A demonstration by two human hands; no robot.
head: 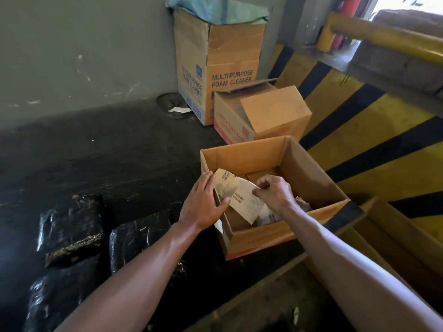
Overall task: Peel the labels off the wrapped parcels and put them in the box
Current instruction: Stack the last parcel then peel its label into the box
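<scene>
A crumpled white label (239, 195) with barcodes hangs over the left side of the open cardboard box (309, 178). My right hand (275, 192) pinches the label's right edge above the box. My left hand (203, 202) holds its left edge, fingers spread along the box's left wall. More crumpled paper (299, 204) lies inside the box. Three parcels wrapped in black plastic lie on the dark floor at the lower left: one (72, 228) at the far left, one (141, 243) near my left forearm, one (57, 300) closest to me.
A tall "Multi-Purpose Foam Cleaner" carton (215, 68) with a blue bag on top stands against the grey wall. A smaller carton (263, 116) with loose flaps sits behind the open box. Yellow and black striped flooring (383, 144) and a yellow rail (383, 41) lie to the right.
</scene>
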